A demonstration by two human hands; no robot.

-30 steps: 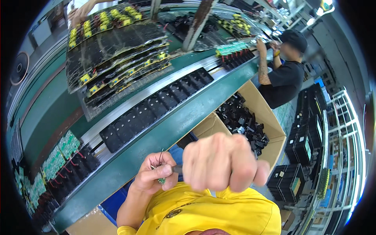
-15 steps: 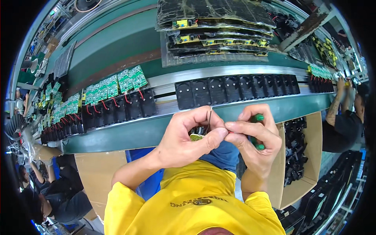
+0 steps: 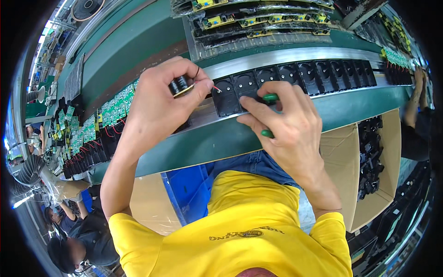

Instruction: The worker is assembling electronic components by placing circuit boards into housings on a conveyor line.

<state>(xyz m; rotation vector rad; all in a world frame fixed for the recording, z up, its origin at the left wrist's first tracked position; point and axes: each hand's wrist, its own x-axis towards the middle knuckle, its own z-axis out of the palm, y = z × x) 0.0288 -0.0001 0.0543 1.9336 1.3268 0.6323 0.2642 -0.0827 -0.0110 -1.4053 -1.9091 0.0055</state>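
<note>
Head view: the left hand (image 3: 159,99) is raised over the near edge of the green bench (image 3: 323,115), left of centre; its thumb and index finger are pinched on a small circuit board (image 3: 183,92) carrying black cylindrical components (image 3: 179,84); a red wire (image 3: 216,87) extends right from this grip, its end above the far-left corner of the leftmost black housing (image 3: 227,99).

The right hand (image 3: 290,119) is at the near side of the housing row (image 3: 309,77); its fingers are curled around a tool with green handles (image 3: 270,97), and the handle ends protrude between them; the tool's working end is hidden; the index fingertip is at the housings, but contact cannot be determined.

The housings stand side by side along a metal rail (image 3: 263,60); to the left, green circuit boards (image 3: 117,108) form a second row with red leads; on the far side, stacked trays (image 3: 258,39) carry yellow components; at near right, a cardboard box (image 3: 339,159) contains black parts (image 3: 370,171); at near left, a blue bin (image 3: 187,187) is below the bench edge.
</note>
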